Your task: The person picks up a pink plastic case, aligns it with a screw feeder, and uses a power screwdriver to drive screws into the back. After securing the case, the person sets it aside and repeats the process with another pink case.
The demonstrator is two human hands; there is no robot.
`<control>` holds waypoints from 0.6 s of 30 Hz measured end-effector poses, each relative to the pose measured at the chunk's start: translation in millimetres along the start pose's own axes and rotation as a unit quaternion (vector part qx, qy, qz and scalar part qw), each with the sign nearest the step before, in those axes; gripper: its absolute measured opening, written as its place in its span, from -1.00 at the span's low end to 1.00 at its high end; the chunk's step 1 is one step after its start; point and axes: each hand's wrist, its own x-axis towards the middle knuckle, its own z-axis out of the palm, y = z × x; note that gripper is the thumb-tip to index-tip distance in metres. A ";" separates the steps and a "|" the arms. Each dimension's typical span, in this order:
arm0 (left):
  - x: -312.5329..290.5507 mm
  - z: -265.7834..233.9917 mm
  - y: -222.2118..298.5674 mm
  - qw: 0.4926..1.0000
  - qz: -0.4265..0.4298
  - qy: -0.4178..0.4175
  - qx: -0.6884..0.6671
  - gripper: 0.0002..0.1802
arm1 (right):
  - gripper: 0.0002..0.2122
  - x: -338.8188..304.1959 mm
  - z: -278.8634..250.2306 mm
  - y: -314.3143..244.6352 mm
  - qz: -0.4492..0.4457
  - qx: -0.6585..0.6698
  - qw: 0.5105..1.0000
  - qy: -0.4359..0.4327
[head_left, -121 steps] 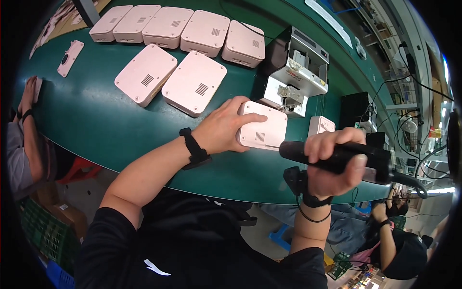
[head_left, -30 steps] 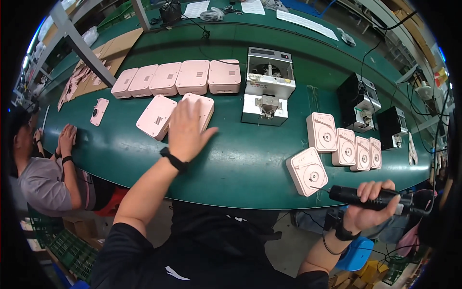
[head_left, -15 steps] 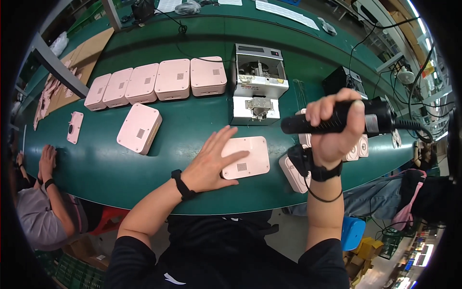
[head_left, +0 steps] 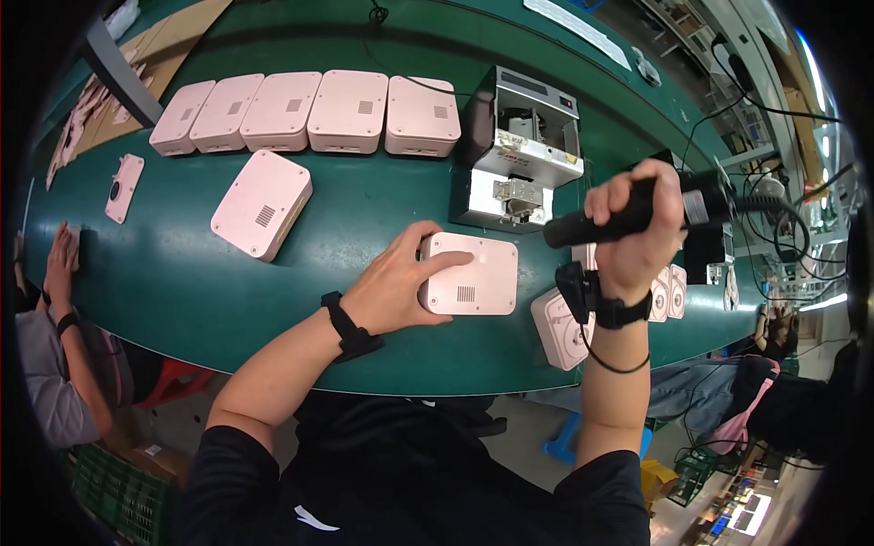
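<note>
My left hand [head_left: 391, 282] grips the left end of a pale pink plastic box [head_left: 496, 278], which lies on the green table. Its thumb is at the near edge, the index finger lies across the top, and the other fingers curl around the far corner. The box's top has a small vent grille and corner holes. Raised on the right, my right hand [head_left: 637, 237] is closed around a black corded electric screwdriver [head_left: 605, 223], whose bit I cannot see. Below that hand, another pink box [head_left: 560, 332] with a round feature stands on the table, partly behind my wrist.
A row of several pink boxes [head_left: 346, 109] stands at the back left, with a single pink box [head_left: 261, 205] before it. A grey screw-feeder machine [head_left: 519, 150] stands beyond my hands. More pink parts [head_left: 669, 296] lie at right. A co-worker's hand [head_left: 62, 259] rests at far left.
My left hand has gone from lying spread on the box to gripping its end. The view has shifted, and the right hand still holds the electric screwdriver up.
</note>
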 end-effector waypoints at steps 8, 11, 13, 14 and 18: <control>0.7 2.4 0.3 1.000 0.010 0.004 0.008 -0.17 | -0.72 -22.5 -8.9 7.8 -0.010 -0.013 1.000 0.019; 0.6 3.6 -0.1 1.000 0.006 0.004 0.006 -0.17 | -0.72 -26.3 -11.9 22.8 -0.013 -0.014 1.000 0.012; 0.3 4.1 0.0 1.000 0.004 0.004 0.004 -0.17 | -0.72 -27.1 -14.2 24.6 -0.008 -0.004 1.000 0.012; 0.4 4.3 0.1 1.000 0.003 0.003 0.001 -0.17 | -0.72 -27.4 -15.4 24.8 -0.005 0.005 1.000 0.011; 0.4 4.2 0.5 1.000 0.004 0.005 0.001 -0.17 | -0.73 -33.7 -16.4 27.3 -0.011 0.017 1.000 -0.007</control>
